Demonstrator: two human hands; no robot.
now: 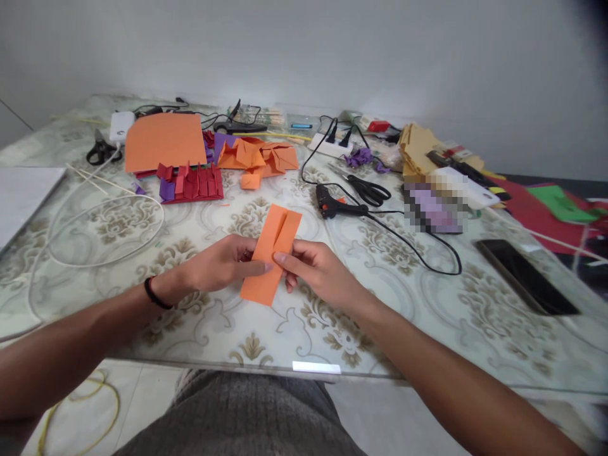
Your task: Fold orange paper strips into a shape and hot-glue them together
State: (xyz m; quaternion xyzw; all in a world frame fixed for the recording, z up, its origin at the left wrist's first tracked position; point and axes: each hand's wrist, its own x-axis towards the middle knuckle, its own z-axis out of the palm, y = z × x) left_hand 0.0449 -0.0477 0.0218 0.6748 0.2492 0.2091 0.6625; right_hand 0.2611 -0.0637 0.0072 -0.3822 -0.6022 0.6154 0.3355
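Observation:
A rectangular strip of orange paper (263,282) is held up over the near middle of the table, its long side tilted to the right. A fold or slit runs lengthwise through its upper half. My left hand (225,263) pinches it from the left, thumb on the front and fingers behind. From the right, my right hand (323,269) grips the paper, its thumb pressed near the middle. The fingers behind the paper are partly hidden. Beyond it lie folded orange paper pieces (280,158) and folded red paper pieces (192,183).
A black glue gun (339,206) and black-handled scissors (370,190) lie right of the hands. Farther right is a phone (527,277). A white cable (161,221) loops at left. An orange sheet (164,142), another pair of scissors (101,151) and a power strip (327,145) lie farther back.

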